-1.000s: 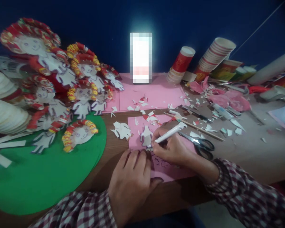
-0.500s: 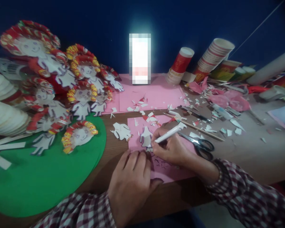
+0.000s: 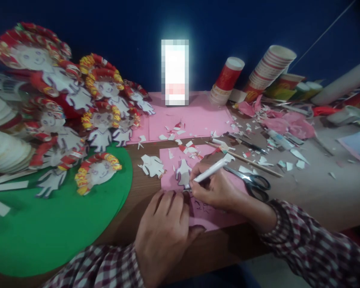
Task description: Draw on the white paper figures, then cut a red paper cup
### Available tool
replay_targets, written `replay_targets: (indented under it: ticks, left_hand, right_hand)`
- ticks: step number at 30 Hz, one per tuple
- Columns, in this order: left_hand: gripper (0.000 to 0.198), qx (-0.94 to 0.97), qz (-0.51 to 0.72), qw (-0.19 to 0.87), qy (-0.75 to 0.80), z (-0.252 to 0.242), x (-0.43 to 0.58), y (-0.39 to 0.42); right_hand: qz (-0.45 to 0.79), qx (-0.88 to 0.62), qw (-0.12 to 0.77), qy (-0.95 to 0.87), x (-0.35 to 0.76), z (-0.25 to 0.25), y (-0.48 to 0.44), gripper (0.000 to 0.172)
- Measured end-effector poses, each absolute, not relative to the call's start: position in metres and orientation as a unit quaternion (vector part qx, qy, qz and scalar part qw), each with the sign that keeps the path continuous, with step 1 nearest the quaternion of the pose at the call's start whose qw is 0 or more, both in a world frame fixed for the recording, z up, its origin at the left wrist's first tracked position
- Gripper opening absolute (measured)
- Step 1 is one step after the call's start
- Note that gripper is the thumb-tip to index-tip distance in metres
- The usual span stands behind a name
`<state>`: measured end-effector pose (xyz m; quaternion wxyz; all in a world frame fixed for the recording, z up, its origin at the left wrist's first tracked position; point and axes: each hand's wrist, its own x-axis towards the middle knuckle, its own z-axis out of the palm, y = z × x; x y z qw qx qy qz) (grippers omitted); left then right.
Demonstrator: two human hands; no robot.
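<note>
My right hand [image 3: 219,191] grips a white marker pen [image 3: 208,171] like a writing tool. The pen's tip is at the lower edge of a small white paper cutout [image 3: 183,173] shaped like a doll's body, partly outlined in dark purple. Under the cutout lies a pink sheet [image 3: 211,222] with dark pen marks. My left hand [image 3: 164,230] lies flat, palm down, its fingers at the sheet's near left part just below the cutout; whatever is under the fingers is hidden. Left of the sheet, another white body cutout [image 3: 152,166] rests on the wood.
Black-handled scissors [image 3: 256,182] and a thin wooden stick [image 3: 252,162] lie beyond my right hand among paper scraps. Paper dolls [image 3: 103,170] and a green sheet [image 3: 63,232] are at left. Paper cups [image 3: 228,80] and a glowing, blurred-out screen [image 3: 175,72] stand at the back.
The pen's tip has shifted very slightly left and down along the cutout's lower edge. My left hand stays in place, and the whole view has drifted a little.
</note>
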<state>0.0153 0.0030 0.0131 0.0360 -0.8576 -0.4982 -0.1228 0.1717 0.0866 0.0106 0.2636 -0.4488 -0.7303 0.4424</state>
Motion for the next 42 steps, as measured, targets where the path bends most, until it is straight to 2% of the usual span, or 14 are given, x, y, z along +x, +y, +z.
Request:
replay_targets:
  ticks: [15, 22, 27, 38, 42]
  left_hand:
    - [0.055, -0.858, -0.128, 0.041, -0.496, 0.012, 0.015, 0.003]
    - [0.052, -0.853, -0.109, 0.028, -0.51, 0.014, 0.016, 0.003]
    - [0.052, -0.851, -0.096, 0.03, -0.515, 0.016, 0.016, 0.004]
    - [0.044, -0.845, -0.1, 0.08, -0.519, 0.023, 0.017, -0.005]
    - [0.038, -0.832, -0.118, 0.09, -0.535, 0.036, 0.018, -0.021]
  right_hand:
    - [0.447, -0.451, 0.253, -0.73, 0.172, 0.009, 0.087, 0.006]
    - [0.57, -0.425, 0.381, -0.592, 0.173, 0.015, 0.095, 0.005]
    - [0.65, -0.398, 0.442, -0.473, 0.174, 0.014, 0.099, 0.015]
    - [0.631, -0.374, 0.481, -0.481, 0.179, 0.022, 0.098, 0.025]
    - [0.608, -0.351, 0.494, -0.512, 0.185, 0.027, 0.099, 0.023]
